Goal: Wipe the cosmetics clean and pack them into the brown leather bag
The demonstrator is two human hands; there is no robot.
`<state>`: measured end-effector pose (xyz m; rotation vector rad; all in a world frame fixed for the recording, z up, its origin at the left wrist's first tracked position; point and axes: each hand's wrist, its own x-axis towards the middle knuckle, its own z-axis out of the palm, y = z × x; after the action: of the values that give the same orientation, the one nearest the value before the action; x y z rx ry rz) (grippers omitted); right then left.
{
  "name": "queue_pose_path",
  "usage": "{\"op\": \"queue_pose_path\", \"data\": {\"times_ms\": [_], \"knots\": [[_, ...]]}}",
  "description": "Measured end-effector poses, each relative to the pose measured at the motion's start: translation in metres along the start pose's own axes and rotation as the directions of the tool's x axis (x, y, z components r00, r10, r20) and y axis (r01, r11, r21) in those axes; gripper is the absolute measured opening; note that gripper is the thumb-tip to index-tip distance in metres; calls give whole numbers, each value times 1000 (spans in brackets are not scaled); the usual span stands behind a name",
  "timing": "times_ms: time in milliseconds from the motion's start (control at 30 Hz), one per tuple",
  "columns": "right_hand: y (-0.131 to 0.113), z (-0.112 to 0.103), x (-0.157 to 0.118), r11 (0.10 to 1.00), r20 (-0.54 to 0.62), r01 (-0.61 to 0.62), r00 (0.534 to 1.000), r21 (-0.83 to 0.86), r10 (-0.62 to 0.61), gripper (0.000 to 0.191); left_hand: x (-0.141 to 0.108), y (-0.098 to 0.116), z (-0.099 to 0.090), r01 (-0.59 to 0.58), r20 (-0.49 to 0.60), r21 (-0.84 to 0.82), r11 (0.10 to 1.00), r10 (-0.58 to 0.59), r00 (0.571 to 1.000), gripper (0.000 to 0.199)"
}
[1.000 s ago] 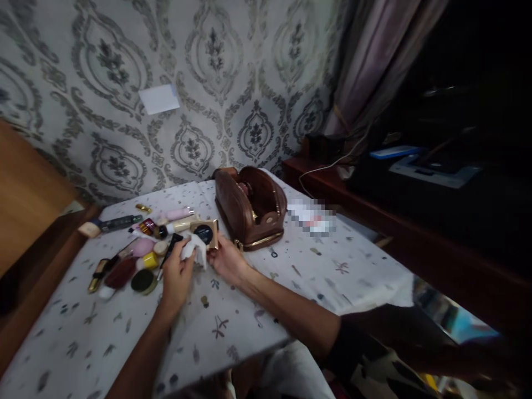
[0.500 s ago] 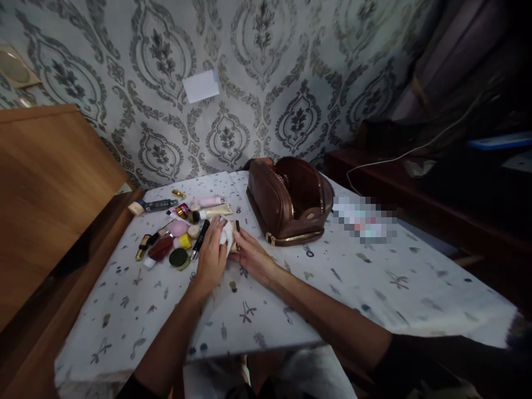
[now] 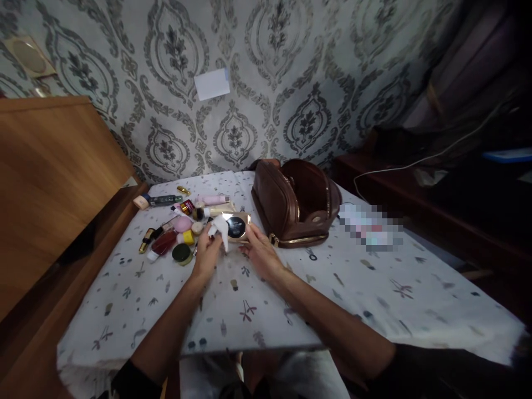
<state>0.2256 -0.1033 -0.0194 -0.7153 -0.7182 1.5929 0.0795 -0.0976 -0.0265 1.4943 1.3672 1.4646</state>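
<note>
My left hand [image 3: 206, 254] is closed on a crumpled white tissue [image 3: 219, 228], which touches the left part of a gold compact [image 3: 237, 226] with a dark round centre. My right hand [image 3: 262, 252] grips that compact by its right edge. Left of my hands lie several cosmetics, among them a dark green jar [image 3: 182, 254], a dark red bottle [image 3: 164, 243], a pink sponge [image 3: 183, 224] and a pink tube [image 3: 212, 199]. To the right of the compact stands a brown bag [image 3: 274, 202], unzipped at its top.
A white patterned cloth [image 3: 282, 310] covers the table. Beyond the bag lies a pixelated item [image 3: 371, 226]. A wooden panel [image 3: 62, 183] rises on the left, and a dark red surface [image 3: 399, 194] with a cable [image 3: 419, 162] is on the right. Patterned wallpaper is behind.
The gold compact has turned so its face with the dark circle shows. My left hand and the tissue have moved slightly off it to the left. The whole view has shifted a little.
</note>
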Motion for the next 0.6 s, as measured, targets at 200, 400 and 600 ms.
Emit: {"op": "queue_pose_path", "data": {"times_ms": [200,400,600], "knots": [[-2,1,4,981,1,-78,997,176,79,33,-8,19,0,-298,132,176,938,278,952,44],[-15,1,4,927,6,-159,986,341,167,33,-18,21,5,-562,386,151,813,475,791,44],[-5,0,-3,933,166,-315,943,173,287,29,-18,21,5,-532,399,213,820,424,813,63]]}}
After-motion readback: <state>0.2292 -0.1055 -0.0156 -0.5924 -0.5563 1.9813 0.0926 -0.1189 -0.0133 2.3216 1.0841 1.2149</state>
